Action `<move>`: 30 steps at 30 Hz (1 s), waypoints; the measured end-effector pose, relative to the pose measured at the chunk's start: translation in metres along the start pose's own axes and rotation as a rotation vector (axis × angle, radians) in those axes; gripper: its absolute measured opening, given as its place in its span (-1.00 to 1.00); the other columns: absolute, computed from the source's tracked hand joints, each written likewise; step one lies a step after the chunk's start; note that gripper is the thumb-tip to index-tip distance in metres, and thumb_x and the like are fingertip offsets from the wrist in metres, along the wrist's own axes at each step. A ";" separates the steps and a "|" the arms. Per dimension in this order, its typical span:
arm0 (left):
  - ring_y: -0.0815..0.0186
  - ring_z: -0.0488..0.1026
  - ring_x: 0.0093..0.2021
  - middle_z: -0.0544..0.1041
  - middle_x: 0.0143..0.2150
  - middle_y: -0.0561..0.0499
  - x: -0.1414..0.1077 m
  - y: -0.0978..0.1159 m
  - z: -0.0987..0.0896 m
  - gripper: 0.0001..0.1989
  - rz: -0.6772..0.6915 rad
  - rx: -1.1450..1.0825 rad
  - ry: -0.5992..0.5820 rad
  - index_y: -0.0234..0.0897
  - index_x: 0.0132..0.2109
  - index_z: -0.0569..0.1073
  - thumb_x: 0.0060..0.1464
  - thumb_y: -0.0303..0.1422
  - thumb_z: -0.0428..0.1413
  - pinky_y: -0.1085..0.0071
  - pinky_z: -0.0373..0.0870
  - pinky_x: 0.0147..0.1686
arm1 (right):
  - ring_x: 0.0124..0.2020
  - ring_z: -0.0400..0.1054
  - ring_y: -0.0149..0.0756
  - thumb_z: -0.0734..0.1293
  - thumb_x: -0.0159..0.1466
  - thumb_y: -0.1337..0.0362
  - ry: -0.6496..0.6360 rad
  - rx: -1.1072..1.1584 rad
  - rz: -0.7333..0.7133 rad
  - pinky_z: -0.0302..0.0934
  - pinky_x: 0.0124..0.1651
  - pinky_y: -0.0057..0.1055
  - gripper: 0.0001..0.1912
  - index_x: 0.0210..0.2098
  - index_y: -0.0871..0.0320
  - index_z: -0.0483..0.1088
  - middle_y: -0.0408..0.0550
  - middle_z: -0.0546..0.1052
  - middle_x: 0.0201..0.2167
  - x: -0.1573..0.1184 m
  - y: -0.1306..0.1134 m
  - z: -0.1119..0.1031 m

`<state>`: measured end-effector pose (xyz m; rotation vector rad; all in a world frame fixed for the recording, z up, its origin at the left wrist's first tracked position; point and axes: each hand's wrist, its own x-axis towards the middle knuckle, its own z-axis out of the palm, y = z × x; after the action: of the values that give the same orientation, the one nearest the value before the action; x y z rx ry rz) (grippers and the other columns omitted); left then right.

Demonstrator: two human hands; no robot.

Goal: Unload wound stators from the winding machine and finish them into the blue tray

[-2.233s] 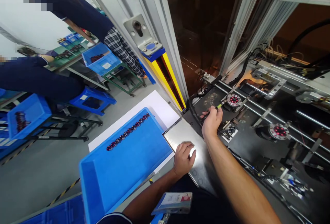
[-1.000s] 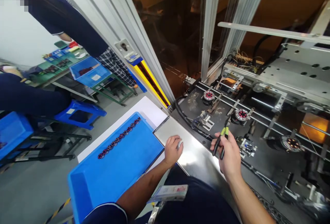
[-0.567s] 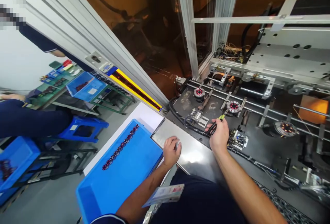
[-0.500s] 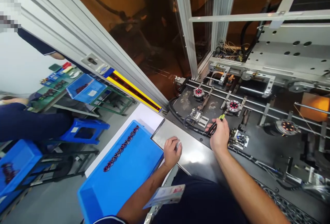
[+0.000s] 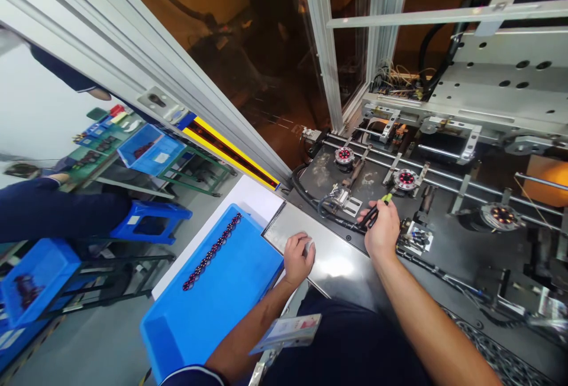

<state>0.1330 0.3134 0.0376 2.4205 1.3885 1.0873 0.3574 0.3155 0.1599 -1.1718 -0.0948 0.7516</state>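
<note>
My right hand [image 5: 382,233] is closed around pliers with black and yellow-green handles [image 5: 377,211]. Their front end points at a round part with a red-and-black centre [image 5: 405,180], seated on a machine fixture; whether they touch is too small to tell. On the bare metal ledge [image 5: 335,264] rests my left hand [image 5: 298,257], its fingers curled in. A small pale thing shows by its thumb and fingertips, too unclear to name. Left of that hand, a blue tray [image 5: 222,309] holds a row of small dark red ring-shaped parts [image 5: 213,251].
More round parts sit in the machine, one on the left [image 5: 344,157] and one on the right [image 5: 501,217]. Metal rails [image 5: 439,185] run across it. An aluminium frame post [image 5: 322,48] stands ahead. Another person's sleeve [image 5: 62,205], a blue stool [image 5: 151,220] and bins are at left.
The view has shifted slightly, so the scene sits a little differently in the picture. More of the pliers' yellow-green part now shows past my right hand. My left hand stays on the ledge.
</note>
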 end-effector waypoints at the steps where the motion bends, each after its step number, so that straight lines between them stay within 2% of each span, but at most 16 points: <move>1: 0.18 0.48 -0.08 0.54 -0.12 -0.11 0.000 0.000 0.000 -0.91 0.000 0.000 0.001 -0.22 -0.16 0.51 0.23 -0.39 0.11 0.22 0.46 -0.07 | -0.53 0.25 -0.52 0.31 0.40 0.10 -0.008 -0.003 -0.007 0.17 -0.54 -0.57 -0.74 -0.20 0.19 0.30 -0.20 0.39 -0.37 0.000 0.000 0.001; 4: 0.18 0.49 -0.09 0.54 -0.12 -0.11 0.000 0.000 0.000 -0.91 0.004 -0.002 0.009 -0.22 -0.16 0.51 0.23 -0.39 0.11 0.22 0.47 -0.07 | -0.56 0.22 -0.52 0.32 0.36 0.06 -0.096 -0.026 -0.027 0.14 -0.55 -0.55 -0.72 -0.24 0.15 0.27 -0.24 0.35 -0.43 -0.011 -0.007 0.002; 6: 0.18 0.49 -0.09 0.55 -0.13 -0.10 0.000 0.000 0.001 -0.91 0.005 -0.004 0.015 -0.22 -0.16 0.51 0.22 -0.40 0.11 0.22 0.47 -0.08 | -0.58 0.23 -0.49 0.35 0.30 0.03 -0.237 -0.066 -0.017 0.14 -0.55 -0.53 -0.70 -0.25 0.14 0.32 -0.24 0.34 -0.47 -0.032 -0.018 -0.005; 8: 0.18 0.49 -0.10 0.55 -0.14 -0.10 0.000 0.000 0.001 -0.91 0.004 -0.006 0.021 -0.22 -0.16 0.52 0.22 -0.39 0.11 0.22 0.47 -0.09 | -0.57 0.26 -0.47 0.41 0.24 0.02 -0.404 -0.119 0.012 0.18 -0.52 -0.48 -0.67 -0.19 0.14 0.41 -0.19 0.39 -0.44 -0.062 -0.033 -0.021; 11: 0.18 0.50 -0.11 0.55 -0.14 -0.10 0.000 0.000 0.001 -0.91 0.001 -0.009 0.027 -0.22 -0.17 0.52 0.22 -0.38 0.11 0.22 0.47 -0.09 | -0.51 0.32 -0.43 0.43 0.25 0.04 -0.557 -0.171 0.051 0.27 -0.49 -0.42 -0.60 0.00 0.09 0.47 -0.05 0.46 -0.23 -0.102 -0.059 -0.064; 12: 0.18 0.50 -0.11 0.56 -0.14 -0.10 0.000 0.000 0.002 -0.90 0.000 -0.011 0.028 -0.21 -0.17 0.52 0.22 -0.37 0.11 0.21 0.47 -0.09 | -0.48 0.33 -0.41 0.42 0.27 0.04 -0.552 -0.170 0.053 0.28 -0.49 -0.42 -0.58 0.07 0.04 0.45 -0.04 0.45 -0.18 -0.109 -0.066 -0.081; 14: 0.17 0.50 -0.10 0.56 -0.14 -0.10 0.000 -0.001 0.002 -0.90 -0.005 -0.017 0.027 -0.21 -0.17 0.53 0.23 -0.37 0.11 0.21 0.47 -0.08 | -0.45 0.35 -0.40 0.41 0.28 0.06 -0.464 -0.180 0.038 0.30 -0.49 -0.43 -0.56 0.12 0.00 0.45 -0.03 0.45 -0.14 -0.111 -0.079 -0.113; 16: 0.16 0.50 -0.11 0.56 -0.13 -0.11 0.000 -0.002 0.002 -0.89 -0.009 -0.023 0.023 -0.21 -0.18 0.54 0.22 -0.35 0.11 0.20 0.47 -0.08 | -0.47 0.34 -0.41 0.45 0.22 0.07 -0.303 -0.171 0.017 0.30 -0.50 -0.44 -0.59 0.03 0.04 0.49 -0.04 0.45 -0.17 -0.100 -0.087 -0.137; 18: 0.15 0.50 -0.11 0.57 -0.13 -0.11 0.000 -0.003 0.002 -0.89 -0.011 -0.028 0.020 -0.21 -0.18 0.54 0.22 -0.35 0.12 0.19 0.46 -0.08 | -0.49 0.33 -0.40 0.51 0.13 0.08 -0.166 -0.140 0.010 0.29 -0.52 -0.44 -0.61 -0.10 0.10 0.52 -0.05 0.46 -0.22 -0.081 -0.092 -0.151; 21: 0.15 0.50 -0.12 0.57 -0.13 -0.12 0.001 -0.004 0.003 -0.89 -0.006 -0.029 0.018 -0.21 -0.19 0.54 0.22 -0.35 0.12 0.18 0.46 -0.07 | -0.47 0.36 -0.36 0.53 0.03 0.09 -0.070 -0.091 0.019 0.32 -0.52 -0.41 -0.63 -0.23 0.13 0.51 -0.08 0.49 -0.27 -0.053 -0.092 -0.159; 24: 0.14 0.50 -0.13 0.57 -0.14 -0.12 0.001 -0.003 0.003 -0.89 0.003 -0.019 0.020 -0.21 -0.19 0.55 0.22 -0.35 0.12 0.17 0.46 -0.08 | -0.46 0.39 -0.31 0.53 -0.03 0.09 -0.032 -0.048 0.023 0.33 -0.53 -0.39 -0.61 -0.27 0.12 0.47 -0.09 0.51 -0.31 -0.034 -0.088 -0.158; 30: 0.16 0.50 -0.13 0.57 -0.14 -0.11 0.002 -0.002 0.002 -0.90 0.023 0.001 0.021 -0.22 -0.18 0.54 0.22 -0.35 0.13 0.20 0.46 -0.09 | -0.50 0.38 -0.32 0.52 -0.10 0.09 0.031 0.022 0.028 0.29 -0.56 -0.41 -0.58 -0.32 0.13 0.40 -0.14 0.52 -0.39 -0.015 -0.085 -0.155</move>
<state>0.1335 0.3168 0.0357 2.4385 1.3716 1.1207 0.4552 0.1683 0.1731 -1.1652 -0.0443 0.7578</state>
